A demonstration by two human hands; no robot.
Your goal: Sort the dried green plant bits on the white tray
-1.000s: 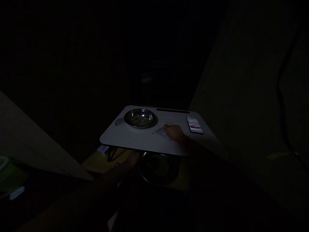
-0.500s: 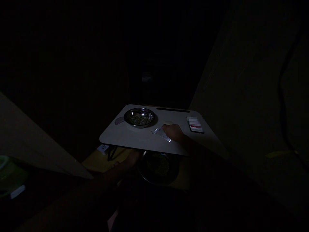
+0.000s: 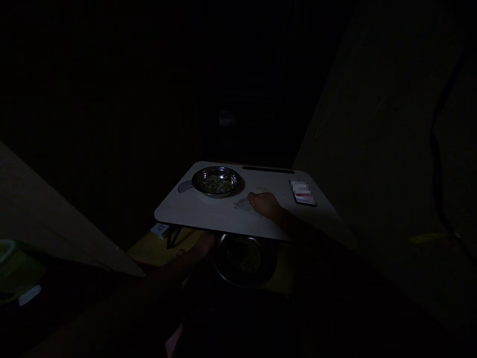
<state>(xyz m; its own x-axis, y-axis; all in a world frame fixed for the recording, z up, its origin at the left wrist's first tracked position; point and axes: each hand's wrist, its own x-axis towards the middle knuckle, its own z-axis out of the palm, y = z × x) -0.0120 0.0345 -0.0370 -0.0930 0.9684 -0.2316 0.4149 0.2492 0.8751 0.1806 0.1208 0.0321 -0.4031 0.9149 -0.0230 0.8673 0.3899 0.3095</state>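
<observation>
On the white folding table, my right hand is closed, thumb to the left, on a clear, half-round sheet with fine markings that looks like a protractor. A few small dark bits lie at its left tip. Up and to the left stands a shiny steel bowl with pale and greenish bits in it. My left hand is low, at the table's near edge and beside the rim of a larger metal bowl holding green bits. Its fingers are lost in the dark, so whether it grips the rim does not show.
The white table has rounded corners and dark folding legs. A similar half-round marked piece lies left of the steel bowl. A phone-like slab is at the right. Walls flank both sides, and a green container is at far left.
My right hand has shifted slightly left, and the clear piece has flattened towards the tabletop, losing its bright glare. The left hand and bowls look about the same.
</observation>
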